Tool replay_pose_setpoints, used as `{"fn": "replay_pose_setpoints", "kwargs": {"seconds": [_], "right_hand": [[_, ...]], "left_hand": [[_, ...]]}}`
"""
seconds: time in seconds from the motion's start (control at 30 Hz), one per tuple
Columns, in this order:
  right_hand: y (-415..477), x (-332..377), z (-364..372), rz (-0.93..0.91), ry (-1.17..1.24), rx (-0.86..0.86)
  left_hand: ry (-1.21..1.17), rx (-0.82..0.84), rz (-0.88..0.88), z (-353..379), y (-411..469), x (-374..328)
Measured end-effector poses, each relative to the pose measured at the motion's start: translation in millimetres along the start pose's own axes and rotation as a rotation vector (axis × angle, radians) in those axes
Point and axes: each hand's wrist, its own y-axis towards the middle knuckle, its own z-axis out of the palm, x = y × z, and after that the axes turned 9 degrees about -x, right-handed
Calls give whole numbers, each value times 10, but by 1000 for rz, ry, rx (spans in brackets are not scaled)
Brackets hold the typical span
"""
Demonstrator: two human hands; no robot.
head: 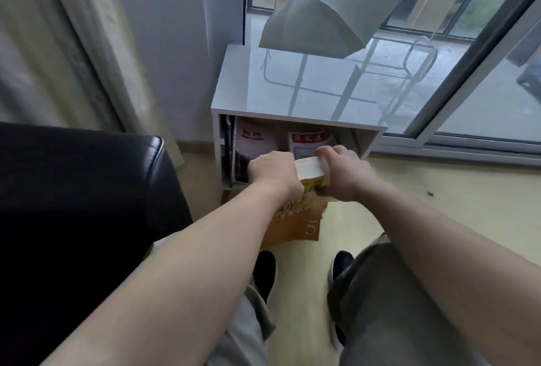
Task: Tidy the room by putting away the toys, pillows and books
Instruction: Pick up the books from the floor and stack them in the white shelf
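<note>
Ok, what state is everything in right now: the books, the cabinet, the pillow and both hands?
Stack of books: held between both hands at the cabinet's opening, not yet fully inside.
Left hand: fingers curled, gripping the stack's left side.
Right hand: gripping the stack's right side.
White cabinet: open-fronted, partly filled.
Shelved books: upright, at the left.
Grey pillow: tilted above the cabinet top; support unclear.

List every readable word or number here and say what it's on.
"5": cover of the orange book.
"物理": pale book standing in the white cabinet.
The orange book's title and the red-and-white book title: too blurred to read.
</note>
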Motion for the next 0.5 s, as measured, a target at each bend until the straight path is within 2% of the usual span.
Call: {"fn": "replay_pose_setpoints", "kwargs": {"seconds": [0.1,0.2,0.27,0.37,0.5], "right_hand": [[82,69,80,332,360,117],[89,147,126,496,549,505],[186,207,171,575,790,703],[449,397,272,692,1124,823],[632,679,471,803,1292,822]], "left_hand": [[-28,12,-188,95,12,92],[-20,11,-301,178,23,201],[19,3,-336,226,42,262],[72,-10,-364,317,96,311],[109,-28,-377,491,123,302]]}}
